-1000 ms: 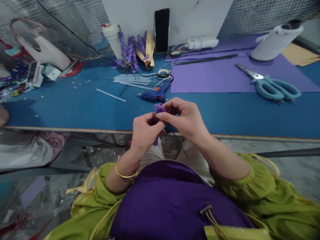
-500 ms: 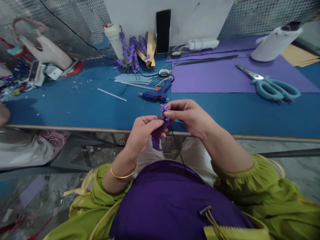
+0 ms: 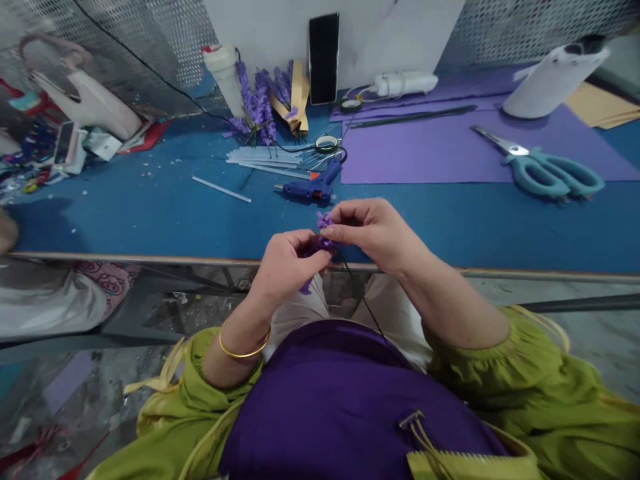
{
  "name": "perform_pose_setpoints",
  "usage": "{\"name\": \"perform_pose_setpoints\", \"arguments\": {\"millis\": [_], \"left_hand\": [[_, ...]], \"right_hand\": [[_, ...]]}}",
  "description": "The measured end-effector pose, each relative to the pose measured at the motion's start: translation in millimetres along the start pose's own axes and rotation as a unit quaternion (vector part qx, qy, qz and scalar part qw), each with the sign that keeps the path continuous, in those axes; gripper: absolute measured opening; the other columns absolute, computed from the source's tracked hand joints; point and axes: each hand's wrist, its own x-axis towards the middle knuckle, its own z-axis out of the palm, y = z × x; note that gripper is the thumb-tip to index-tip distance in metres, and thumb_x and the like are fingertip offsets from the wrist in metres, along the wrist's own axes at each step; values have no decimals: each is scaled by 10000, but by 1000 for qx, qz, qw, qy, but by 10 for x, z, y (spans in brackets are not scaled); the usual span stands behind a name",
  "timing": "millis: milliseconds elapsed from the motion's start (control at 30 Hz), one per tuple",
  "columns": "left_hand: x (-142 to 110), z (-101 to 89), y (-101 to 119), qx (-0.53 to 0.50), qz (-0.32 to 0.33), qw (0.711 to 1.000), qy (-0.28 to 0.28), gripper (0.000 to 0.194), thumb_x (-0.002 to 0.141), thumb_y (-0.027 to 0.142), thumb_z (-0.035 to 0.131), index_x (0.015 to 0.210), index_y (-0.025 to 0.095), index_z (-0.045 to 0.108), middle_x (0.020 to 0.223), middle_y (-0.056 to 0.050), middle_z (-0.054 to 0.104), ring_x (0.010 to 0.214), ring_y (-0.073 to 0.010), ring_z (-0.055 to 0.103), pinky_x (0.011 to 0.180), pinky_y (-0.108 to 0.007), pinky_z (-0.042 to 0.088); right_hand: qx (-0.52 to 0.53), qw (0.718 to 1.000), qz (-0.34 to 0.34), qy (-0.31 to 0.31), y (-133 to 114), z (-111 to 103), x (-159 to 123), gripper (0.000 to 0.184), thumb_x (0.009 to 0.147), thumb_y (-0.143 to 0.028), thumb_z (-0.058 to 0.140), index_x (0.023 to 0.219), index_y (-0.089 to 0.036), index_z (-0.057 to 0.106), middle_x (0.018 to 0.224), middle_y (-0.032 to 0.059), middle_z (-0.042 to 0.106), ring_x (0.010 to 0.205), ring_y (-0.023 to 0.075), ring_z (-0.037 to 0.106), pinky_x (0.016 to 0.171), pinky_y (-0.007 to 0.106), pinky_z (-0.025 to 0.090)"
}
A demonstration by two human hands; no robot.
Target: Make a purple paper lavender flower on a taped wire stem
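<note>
Between my hands, at the table's front edge, is a purple paper flower (image 3: 325,220) on a thin dark stem (image 3: 361,292) that slants down toward my lap. My left hand (image 3: 290,267) is closed on its lower part, thumb pressed over the purple paper. A loose end of the purple strip (image 3: 306,287) hangs below that hand, mostly covered by it. The fingers of my right hand (image 3: 377,233) pinch the flower near its top. A blue glue gun (image 3: 313,189) lies just beyond my hands.
Clear glue sticks (image 3: 265,157), a roll of tape (image 3: 327,143) and finished purple flowers (image 3: 260,100) lie behind the glue gun. Teal scissors (image 3: 543,170) rest partly on purple paper sheets (image 3: 415,157) at right. A phone (image 3: 323,60) leans upright at the back. Another person's hand (image 3: 7,230) shows at far left.
The hanging purple strip is now shorter and more hidden behind my left hand. My right fingers have shifted slightly left on the flower. The stem's lower end has swung to the right.
</note>
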Motion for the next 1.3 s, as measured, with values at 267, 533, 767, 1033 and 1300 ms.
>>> {"name": "perform_pose_setpoints", "arguments": {"millis": [267,533,767,1033,1300], "left_hand": [[-9,104,-124,35,45,996,62,128,773,265,634,740,146,666,609,14,606,582,-112,531,550,-217,425],[14,204,-180,32,42,990,134,115,716,251,685,725,137,700,650,3,631,626,-121,550,572,-214,452],[-2,172,-123,-1,20,991,129,99,710,215,656,655,133,666,566,24,588,533,-92,507,514,-204,401],[-7,123,-61,-113,0,992,49,155,724,285,739,740,131,722,576,8,635,516,-89,545,520,-201,447],[-63,34,0,-212,-51,976,9,198,724,330,714,759,137,744,668,-40,704,563,-136,634,593,-261,549]], "right_hand": [[-135,986,-37,95,62,130,-17,167,703,-244,682,617,-164,563,587,-35,507,568,97,420,545,264,300],[-237,948,-93,188,49,265,-87,159,720,-155,672,619,-170,550,629,-35,525,575,94,445,562,261,322],[-216,953,-94,191,60,271,-101,146,739,-191,692,656,-168,575,640,-28,528,589,98,448,569,263,343],[100,994,38,-27,14,7,-34,177,731,-337,751,743,-165,712,706,12,658,617,117,541,595,265,420],[185,978,101,-3,-29,35,5,158,624,-267,811,634,-154,700,609,-9,597,555,84,466,535,244,346]]}}
